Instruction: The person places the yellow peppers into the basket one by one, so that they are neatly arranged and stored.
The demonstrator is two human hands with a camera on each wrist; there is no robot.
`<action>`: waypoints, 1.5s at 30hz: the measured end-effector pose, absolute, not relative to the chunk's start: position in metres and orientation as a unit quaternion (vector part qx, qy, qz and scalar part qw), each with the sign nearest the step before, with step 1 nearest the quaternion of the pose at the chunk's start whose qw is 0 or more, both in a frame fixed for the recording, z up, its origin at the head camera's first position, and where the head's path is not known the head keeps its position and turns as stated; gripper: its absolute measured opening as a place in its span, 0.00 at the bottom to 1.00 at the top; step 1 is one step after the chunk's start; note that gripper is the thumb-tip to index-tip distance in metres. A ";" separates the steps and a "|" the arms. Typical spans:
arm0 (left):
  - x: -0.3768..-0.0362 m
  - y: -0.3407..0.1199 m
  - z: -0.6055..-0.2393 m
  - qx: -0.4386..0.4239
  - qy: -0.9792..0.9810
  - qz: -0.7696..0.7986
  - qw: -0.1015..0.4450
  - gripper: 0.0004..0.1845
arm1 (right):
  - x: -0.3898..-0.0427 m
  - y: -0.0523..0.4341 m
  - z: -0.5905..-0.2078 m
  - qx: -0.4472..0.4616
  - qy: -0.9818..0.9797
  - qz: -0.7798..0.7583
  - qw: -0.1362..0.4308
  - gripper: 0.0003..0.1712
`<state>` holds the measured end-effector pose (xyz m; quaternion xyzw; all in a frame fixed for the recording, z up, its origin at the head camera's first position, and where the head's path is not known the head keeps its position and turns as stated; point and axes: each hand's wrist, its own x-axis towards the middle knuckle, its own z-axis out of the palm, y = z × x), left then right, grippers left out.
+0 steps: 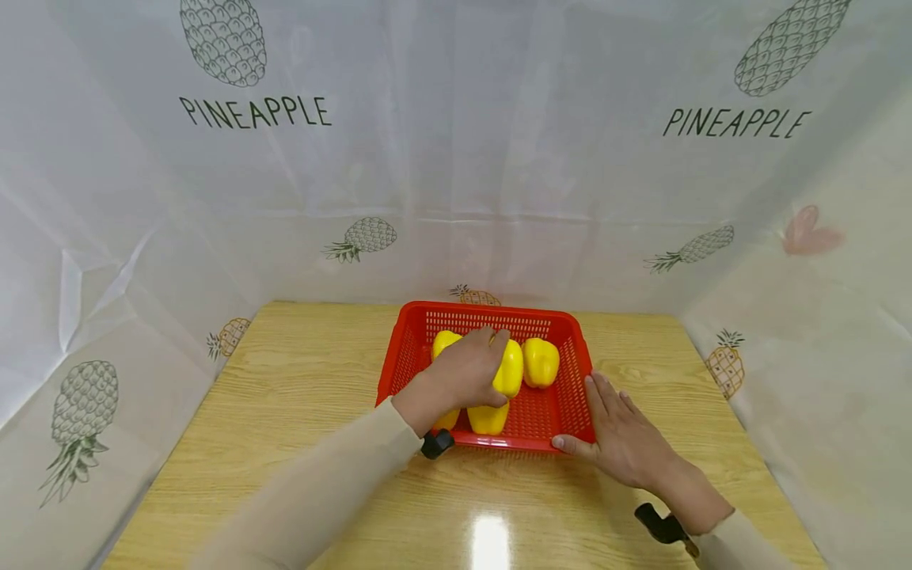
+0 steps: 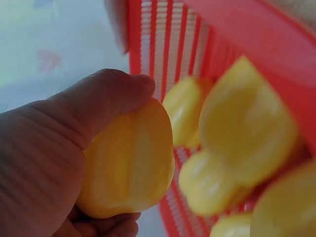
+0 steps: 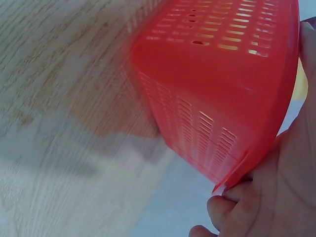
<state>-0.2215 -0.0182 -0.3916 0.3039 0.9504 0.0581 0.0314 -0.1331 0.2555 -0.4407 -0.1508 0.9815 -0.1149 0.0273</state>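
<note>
My left hand (image 1: 463,368) is over the red basket (image 1: 580,348) and grips a yellow bell pepper (image 2: 128,163), thumb along its near side and fingers behind it. In the head view this pepper (image 1: 510,370) shows beside the fingers. Other yellow bell peppers lie in the basket: one at the right (image 1: 541,362), one near the front (image 1: 488,419), and others partly hidden by my left hand. My right hand (image 1: 627,439) holds the basket's front right corner, thumb over the front rim and fingers along the outside of the right wall (image 3: 197,133).
The basket stands on a wood-grain table (image 1: 299,380), near its far edge. A pale sheet printed with pineapples (image 1: 456,158) hangs behind the table and along both sides. Black straps (image 1: 659,524) sit around the wrists.
</note>
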 end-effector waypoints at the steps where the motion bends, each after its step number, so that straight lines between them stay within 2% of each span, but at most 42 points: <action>1: -0.221 -0.012 -0.394 0.309 0.949 0.050 0.033 0.58 | -0.133 0.255 -0.441 -0.151 0.981 -0.115 0.027 0.66; 13: -0.219 0.036 -0.420 0.341 0.939 -0.021 0.024 0.54 | -0.134 0.254 -0.441 -0.152 0.983 -0.100 0.016 0.66; 20: -0.213 0.052 -0.427 0.349 0.935 -0.056 0.037 0.51 | -0.135 0.254 -0.441 -0.149 0.984 -0.092 0.013 0.67; 32: -0.214 0.058 -0.453 0.369 0.926 -0.080 0.013 0.49 | -0.136 0.252 -0.441 -0.151 0.984 -0.094 0.012 0.67; 45: -0.219 0.060 -0.458 0.386 0.921 -0.043 0.037 0.46 | -0.135 0.255 -0.441 -0.147 0.984 -0.096 0.011 0.68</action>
